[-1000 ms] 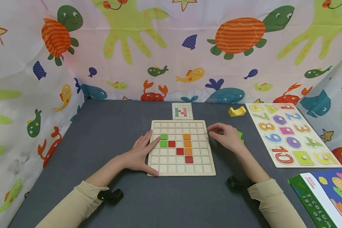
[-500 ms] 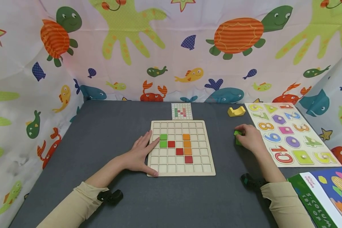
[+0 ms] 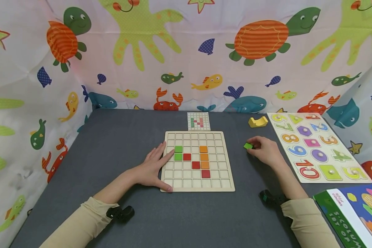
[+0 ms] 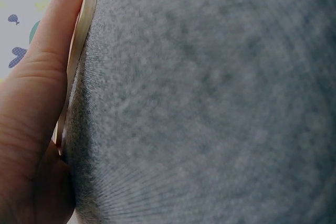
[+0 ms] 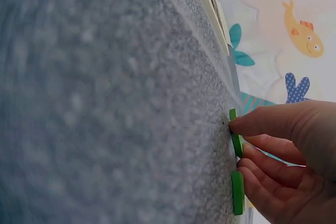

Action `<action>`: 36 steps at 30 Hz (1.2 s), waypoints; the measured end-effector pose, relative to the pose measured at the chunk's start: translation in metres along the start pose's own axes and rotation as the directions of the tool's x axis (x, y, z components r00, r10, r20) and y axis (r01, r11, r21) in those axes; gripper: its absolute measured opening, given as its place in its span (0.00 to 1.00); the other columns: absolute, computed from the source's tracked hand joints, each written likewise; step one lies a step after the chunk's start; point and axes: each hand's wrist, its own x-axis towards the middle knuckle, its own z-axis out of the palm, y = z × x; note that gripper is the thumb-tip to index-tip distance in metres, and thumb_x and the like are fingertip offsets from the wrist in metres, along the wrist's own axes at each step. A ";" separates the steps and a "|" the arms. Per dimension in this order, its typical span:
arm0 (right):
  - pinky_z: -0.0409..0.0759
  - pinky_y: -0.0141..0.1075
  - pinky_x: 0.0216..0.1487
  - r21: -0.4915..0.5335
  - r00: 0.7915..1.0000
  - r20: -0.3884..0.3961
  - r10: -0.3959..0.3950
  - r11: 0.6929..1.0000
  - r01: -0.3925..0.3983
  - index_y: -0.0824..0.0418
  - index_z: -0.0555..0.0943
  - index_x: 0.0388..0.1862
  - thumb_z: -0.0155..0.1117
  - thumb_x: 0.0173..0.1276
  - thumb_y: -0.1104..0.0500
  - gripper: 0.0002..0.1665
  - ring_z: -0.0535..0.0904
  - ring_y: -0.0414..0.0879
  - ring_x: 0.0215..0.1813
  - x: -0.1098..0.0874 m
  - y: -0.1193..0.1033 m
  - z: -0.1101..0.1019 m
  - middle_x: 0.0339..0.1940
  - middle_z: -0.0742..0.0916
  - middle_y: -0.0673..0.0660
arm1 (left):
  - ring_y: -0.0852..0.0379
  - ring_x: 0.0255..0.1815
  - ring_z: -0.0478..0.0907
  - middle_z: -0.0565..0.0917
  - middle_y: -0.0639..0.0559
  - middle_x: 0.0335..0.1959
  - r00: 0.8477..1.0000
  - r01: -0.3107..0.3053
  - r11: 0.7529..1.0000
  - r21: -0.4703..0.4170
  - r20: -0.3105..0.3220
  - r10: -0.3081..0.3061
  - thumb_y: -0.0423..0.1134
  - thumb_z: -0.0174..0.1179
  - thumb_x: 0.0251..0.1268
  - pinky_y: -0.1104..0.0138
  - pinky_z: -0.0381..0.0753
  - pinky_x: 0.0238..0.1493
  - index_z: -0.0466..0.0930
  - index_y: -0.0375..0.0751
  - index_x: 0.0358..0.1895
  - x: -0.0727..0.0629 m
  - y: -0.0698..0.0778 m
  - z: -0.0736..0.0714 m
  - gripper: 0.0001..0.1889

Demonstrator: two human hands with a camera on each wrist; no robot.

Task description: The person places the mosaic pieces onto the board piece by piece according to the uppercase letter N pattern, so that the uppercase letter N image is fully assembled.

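A wooden grid board [image 3: 215, 174] lies on the table with green tiles [image 3: 178, 153], red tiles [image 3: 196, 165] and orange tiles [image 3: 204, 157] in some of its squares. My left hand [image 3: 150, 168] rests at the board's left edge, fingers spread, the index over the edge and the thumb at the lower left corner. To the right of the board, my right hand [image 3: 266, 151] pinches a green tile [image 3: 248, 146] between thumb and fingers, low over the table. The right wrist view shows that tile [image 5: 237, 142] and a second green tile [image 5: 238, 192] close below it, by the other fingers.
A small pattern card [image 3: 198, 121] lies behind the board. At the back right is a yellow arched block [image 3: 258, 122]. A number-and-shape puzzle board [image 3: 285, 162] lies to the right, with a blue and green box [image 3: 338, 213] at the front right. Printed cloth [image 3: 136, 100] hangs behind.
My right hand went from beside the board's right edge out to the green tiles, then came slightly left with a green tile in its fingers. The left hand has stayed still.
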 end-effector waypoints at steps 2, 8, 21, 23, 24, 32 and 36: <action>0.74 0.48 0.46 0.004 1.000 -0.007 0.003 1.000 -0.003 0.68 0.80 0.53 0.68 0.65 0.60 0.19 0.77 0.56 0.45 -0.001 0.000 0.001 0.44 0.84 0.65 | 0.45 0.78 0.23 0.27 0.40 0.78 1.000 0.002 1.000 0.002 0.001 -0.002 0.73 0.68 0.41 0.43 0.32 0.72 0.40 0.49 0.80 0.000 0.000 0.000 0.67; 0.77 0.50 0.47 0.059 0.999 -0.039 -0.016 0.998 0.018 0.66 0.80 0.54 0.68 0.66 0.57 0.20 0.81 0.57 0.47 -0.004 -0.012 0.007 0.46 0.85 0.65 | 0.44 0.78 0.23 0.26 0.40 0.78 1.000 0.004 1.000 0.007 0.005 -0.004 0.75 0.67 0.40 0.43 0.32 0.72 0.40 0.49 0.80 0.000 0.000 0.001 0.67; 0.77 0.41 0.43 0.189 0.997 0.044 -0.059 0.981 0.050 0.62 0.82 0.54 0.70 0.64 0.55 0.21 0.79 0.51 0.45 0.000 -0.058 0.033 0.44 0.85 0.58 | 0.45 0.78 0.23 0.27 0.40 0.78 1.000 0.004 1.000 0.002 0.010 -0.004 0.73 0.68 0.41 0.44 0.32 0.72 0.40 0.49 0.80 0.001 0.001 0.000 0.66; 0.77 0.41 0.44 0.211 0.994 0.068 -0.082 0.975 0.066 0.61 0.82 0.54 0.71 0.64 0.55 0.21 0.79 0.51 0.44 0.001 -0.066 0.038 0.44 0.85 0.58 | 0.45 0.78 0.23 0.27 0.40 0.78 1.000 0.002 1.000 0.005 0.012 -0.002 0.73 0.68 0.42 0.44 0.32 0.72 0.40 0.49 0.80 0.001 0.001 -0.001 0.66; 0.77 0.41 0.44 0.221 0.992 0.079 -0.094 0.973 0.074 0.60 0.82 0.54 0.71 0.63 0.55 0.21 0.79 0.50 0.44 0.001 -0.070 0.040 0.44 0.85 0.57 | 0.45 0.78 0.23 0.27 0.40 0.78 1.000 0.001 1.000 0.006 0.012 -0.001 0.73 0.68 0.42 0.44 0.32 0.72 0.40 0.48 0.80 0.001 0.001 -0.001 0.66; 0.78 0.41 0.45 0.289 0.967 0.137 -0.216 0.942 0.170 0.59 0.83 0.50 0.72 0.61 0.58 0.18 0.80 0.48 0.43 0.000 -0.109 0.061 0.39 0.85 0.53 | 0.44 0.78 0.23 0.27 0.40 0.78 1.000 0.010 1.000 0.011 0.014 -0.010 0.73 0.68 0.41 0.43 0.32 0.72 0.40 0.49 0.80 0.001 0.001 -0.001 0.66; 0.78 0.39 0.43 0.323 0.947 0.162 -0.276 0.922 0.213 0.59 0.84 0.47 0.73 0.60 0.60 0.15 0.79 0.45 0.40 -0.004 -0.128 0.074 0.34 0.84 0.50 | 0.45 0.78 0.23 0.26 0.41 0.78 1.000 0.020 1.000 0.011 0.020 -0.020 0.74 0.68 0.41 0.43 0.32 0.72 0.39 0.50 0.80 0.001 0.001 -0.002 0.66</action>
